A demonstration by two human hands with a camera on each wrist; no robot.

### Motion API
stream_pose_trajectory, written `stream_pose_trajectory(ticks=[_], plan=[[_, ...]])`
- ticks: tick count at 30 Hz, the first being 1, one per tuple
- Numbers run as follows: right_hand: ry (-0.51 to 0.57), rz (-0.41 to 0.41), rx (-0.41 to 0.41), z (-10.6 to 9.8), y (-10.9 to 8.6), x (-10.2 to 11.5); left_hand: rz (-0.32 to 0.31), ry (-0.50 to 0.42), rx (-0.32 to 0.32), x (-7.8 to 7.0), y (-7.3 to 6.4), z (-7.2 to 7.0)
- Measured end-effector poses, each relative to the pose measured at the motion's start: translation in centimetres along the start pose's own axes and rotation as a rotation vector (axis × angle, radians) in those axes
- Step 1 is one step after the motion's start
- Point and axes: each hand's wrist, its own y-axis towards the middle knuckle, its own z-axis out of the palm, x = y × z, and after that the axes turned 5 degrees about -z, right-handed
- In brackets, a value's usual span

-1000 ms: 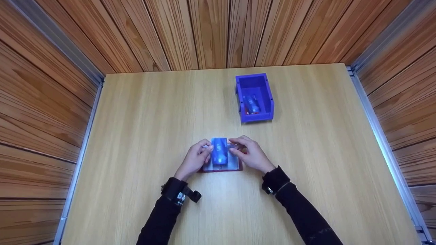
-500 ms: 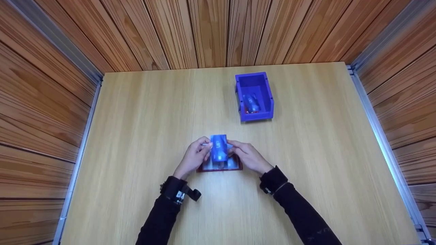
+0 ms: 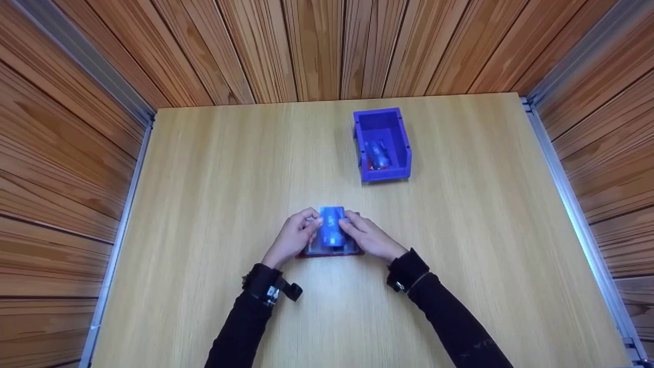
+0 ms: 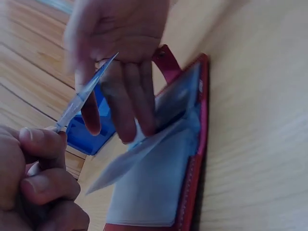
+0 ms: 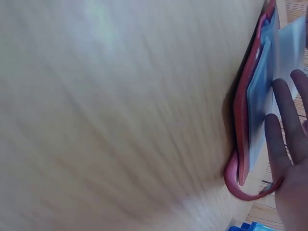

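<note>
A small red card holder [image 3: 327,255] with clear plastic sleeves [image 4: 149,192] lies opened out on the table. Above it, my left hand [image 3: 292,239] pinches a glossy blue card [image 3: 332,225] by its left edge; in the left wrist view the card [image 4: 84,98] is tilted, seen nearly edge-on. My right hand [image 3: 372,237] is at the card's right side, its thumb close to that edge. Its fingers [image 5: 281,134] extend along the sleeves in the right wrist view. One sleeve leaf [image 4: 130,161] stands raised. The card hides much of the holder from above.
Farther back, right of centre, stands a purple bin [image 3: 386,176] holding another blue card [image 3: 378,153] with something red under it. The holder's red strap [image 5: 236,185] sticks out at one end. Wood-panelled walls [image 3: 317,51] border the table's back and sides.
The blue card rose slightly, then came down and a little to the right. My right hand's fingers have straightened, and its thumb has come to the card's right edge. The bin has stayed put.
</note>
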Motion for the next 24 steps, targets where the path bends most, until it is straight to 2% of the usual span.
stream_pose_trajectory(ticks=[3, 6, 9, 11, 14, 16, 21, 24], plan=[[0.003, -0.028, -0.027, 0.1, 0.2, -0.2, 0.023, 0.136, -0.035, 0.1, 0.0, 0.2], [-0.034, -0.031, -0.057, 0.2, 0.4, -0.4, 0.037, 0.344, -0.101, 0.5, 0.0, 0.4], [-0.058, -0.010, -0.100, 0.3, 0.5, -0.5, 0.024, 0.547, -0.154, 1.0, 0.1, 0.5], [-0.064, -0.002, -0.139, 0.1, 0.5, -0.5, 0.011, 0.640, -0.163, 1.3, 0.1, 0.6], [-0.057, 0.006, -0.201, -0.2, 0.5, -0.5, -0.002, 0.729, -0.165, 1.5, 0.0, 0.6], [-0.051, 0.004, -0.228, -0.4, 0.4, -0.5, 0.011, 0.770, -0.177, 1.6, 0.0, 0.6], [-0.040, 0.011, -0.261, -0.7, 0.3, -0.7, 0.099, 0.856, -0.214, 1.5, -0.1, 0.3], [-0.032, 0.016, -0.280, -0.8, 0.3, -0.9, 0.135, 0.885, -0.183, 1.4, -0.2, 0.0]])
